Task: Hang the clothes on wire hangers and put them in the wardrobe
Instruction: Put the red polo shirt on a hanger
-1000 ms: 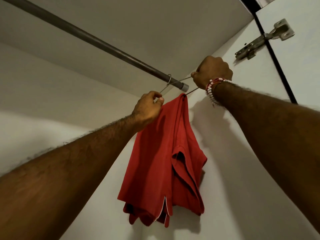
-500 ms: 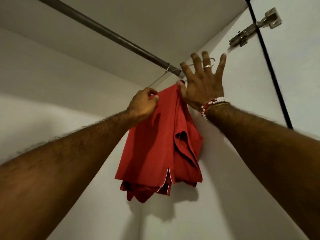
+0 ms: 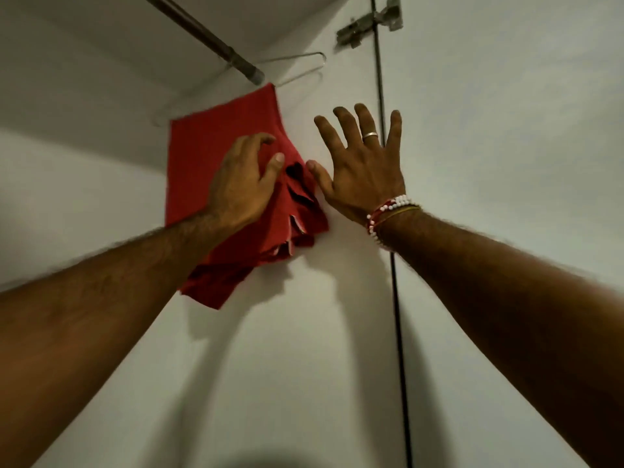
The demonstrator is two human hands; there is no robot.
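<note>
A red garment hangs folded over a thin wire hanger, which hooks on the dark wardrobe rail near its right end. My left hand lies flat on the front of the red cloth with relaxed fingers. My right hand is spread wide just right of the garment, fingers straight, thumb tip near the cloth's folded edge; whether it touches is unclear. A ring and bead bracelets are on that hand.
The white wardrobe side wall stands right behind the garment. A metal door hinge sits at the upper right beside the dark door gap. The wardrobe's back wall is to the left.
My left hand has let go of the hanger's wire and dropped onto the cloth. My right hand has moved down and right of the garment, staying spread. The view has tilted down.
</note>
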